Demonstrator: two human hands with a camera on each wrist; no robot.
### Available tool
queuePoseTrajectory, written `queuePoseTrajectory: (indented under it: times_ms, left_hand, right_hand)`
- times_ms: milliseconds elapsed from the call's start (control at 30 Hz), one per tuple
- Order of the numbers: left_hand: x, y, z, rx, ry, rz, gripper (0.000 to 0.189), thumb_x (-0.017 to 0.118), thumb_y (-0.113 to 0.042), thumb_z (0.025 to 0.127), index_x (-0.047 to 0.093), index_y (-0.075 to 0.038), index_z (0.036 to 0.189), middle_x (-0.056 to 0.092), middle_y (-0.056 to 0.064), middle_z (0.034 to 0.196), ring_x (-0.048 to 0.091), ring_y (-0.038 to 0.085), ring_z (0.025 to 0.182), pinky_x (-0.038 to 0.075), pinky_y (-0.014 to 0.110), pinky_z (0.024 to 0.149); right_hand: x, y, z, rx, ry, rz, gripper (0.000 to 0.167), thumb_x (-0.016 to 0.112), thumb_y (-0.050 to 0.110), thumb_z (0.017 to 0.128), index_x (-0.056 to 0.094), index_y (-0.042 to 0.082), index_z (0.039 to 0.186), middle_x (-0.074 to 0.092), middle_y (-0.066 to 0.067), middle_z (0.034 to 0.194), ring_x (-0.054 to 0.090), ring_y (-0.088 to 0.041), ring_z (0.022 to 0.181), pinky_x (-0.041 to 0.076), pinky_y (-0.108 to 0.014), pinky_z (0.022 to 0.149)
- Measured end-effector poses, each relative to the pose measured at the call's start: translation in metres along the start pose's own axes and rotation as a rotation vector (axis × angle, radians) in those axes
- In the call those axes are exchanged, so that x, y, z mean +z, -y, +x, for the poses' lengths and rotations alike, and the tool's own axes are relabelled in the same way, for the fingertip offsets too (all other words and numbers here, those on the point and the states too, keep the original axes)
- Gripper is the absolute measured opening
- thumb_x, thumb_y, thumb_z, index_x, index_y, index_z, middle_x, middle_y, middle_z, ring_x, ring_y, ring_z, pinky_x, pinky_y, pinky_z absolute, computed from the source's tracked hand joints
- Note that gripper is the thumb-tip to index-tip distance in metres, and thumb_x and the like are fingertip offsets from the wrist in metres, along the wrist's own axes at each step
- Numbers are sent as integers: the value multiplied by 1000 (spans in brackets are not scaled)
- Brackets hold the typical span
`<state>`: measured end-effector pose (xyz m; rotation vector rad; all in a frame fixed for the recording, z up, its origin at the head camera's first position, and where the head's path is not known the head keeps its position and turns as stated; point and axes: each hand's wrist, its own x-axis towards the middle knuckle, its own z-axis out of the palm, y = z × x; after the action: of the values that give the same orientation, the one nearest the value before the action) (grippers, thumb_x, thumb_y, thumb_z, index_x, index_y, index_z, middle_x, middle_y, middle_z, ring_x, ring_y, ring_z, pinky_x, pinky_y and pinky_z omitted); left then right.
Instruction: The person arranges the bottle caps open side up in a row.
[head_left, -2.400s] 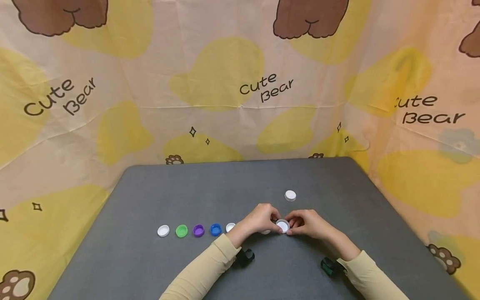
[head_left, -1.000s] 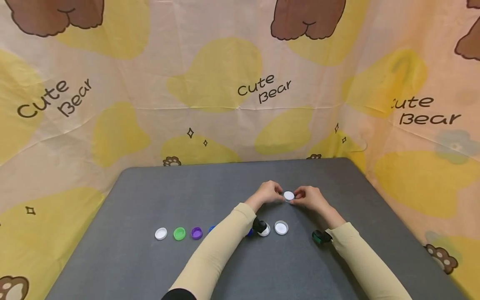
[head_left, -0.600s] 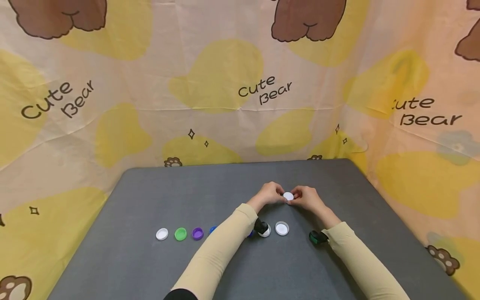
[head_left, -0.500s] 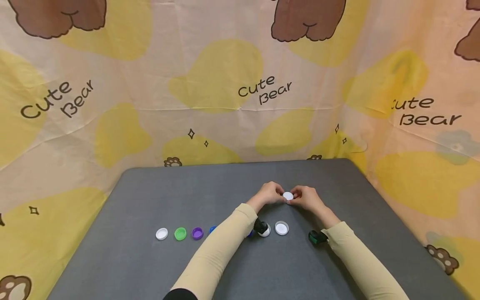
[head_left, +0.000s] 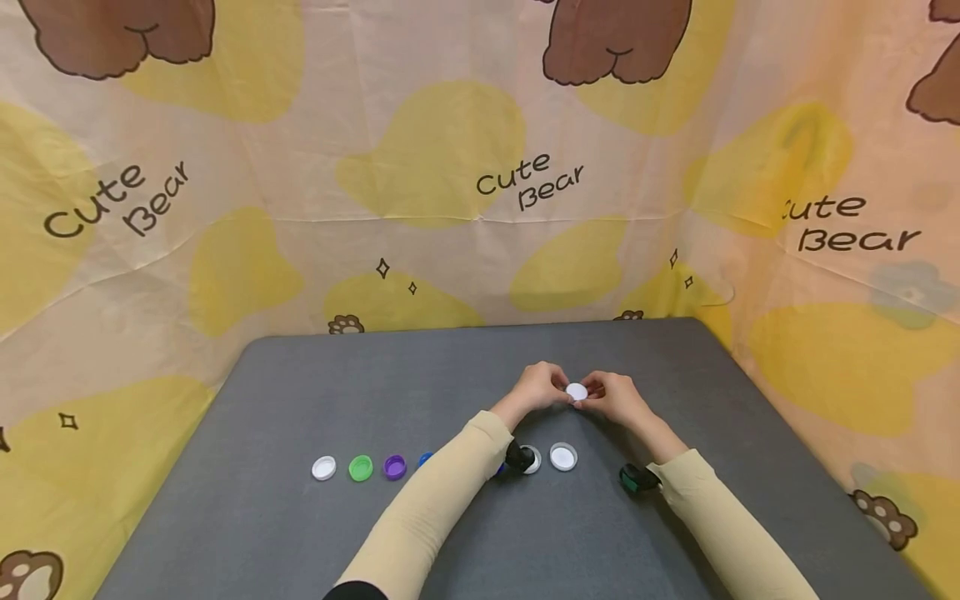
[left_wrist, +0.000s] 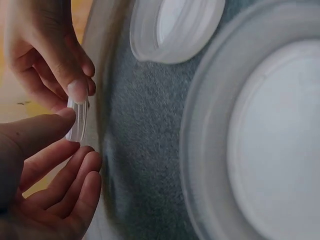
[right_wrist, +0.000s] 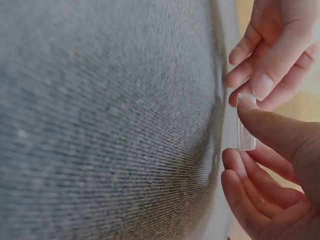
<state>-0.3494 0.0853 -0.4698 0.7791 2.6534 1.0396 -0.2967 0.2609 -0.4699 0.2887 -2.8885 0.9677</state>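
A small round white cap (head_left: pixel 576 392) with a clear ribbed side is between both hands, towards the far part of the table. My left hand (head_left: pixel 536 387) pinches its left edge between thumb and fingers. On the opposite edge, my right hand (head_left: pixel 617 396) pinches it the same way. Seen edge-on in the right wrist view, the cap (right_wrist: pixel 246 130) has the right thumb over its near face. Nearer to me lies a white cap with a clear rim (head_left: pixel 563 457); it also looms large in the left wrist view.
A row of caps crosses the grey table (head_left: pixel 285 400): white (head_left: pixel 324 468), green cap (head_left: pixel 361 467), purple cap (head_left: pixel 395 467) and others. My left sleeve (head_left: pixel 435 500) and wrist camera hide part of the row. A printed curtain (head_left: pixel 420 167) hangs behind the table's far edge.
Both hands have left the clear-rimmed cap in the row, moved away to the farther white cap and closed their fingers on its edges. Over the last half second they have barely moved.
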Motion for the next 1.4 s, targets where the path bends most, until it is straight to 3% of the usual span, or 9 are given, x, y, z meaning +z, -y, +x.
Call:
queuePoseTrajectory:
  times_ms: [267,700,1400]
  left_hand:
    - [-6,-5,-10,50,-40,-41,22,81,-20,74,70,-10,91,71,-2,83,62,7,74,45,18,64]
    - [-9,-14,-28,85,-20,-102,21,81,-16,75,69,-10,92,72,-1,84,63,1,71,47,16,65]
    - [-3,-18,-56,117,19,-140,22,80,-16,76,69,-10,95,71,-1,82,60,0,69,46,15,59]
  right_hand:
    - [-4,8,-7,-53,-23,15,29,80,16,75,68,1,97,71,-11,87,69,-22,77,54,-29,63]
    - [-9,17,-26,-82,-29,37,30,80,18,76,69,2,99,71,-9,88,67,-17,76,55,-30,67]
    - [-14,22,-50,-101,66,50,31,78,24,78,70,5,100,71,-3,88,67,-12,76,53,-22,67]
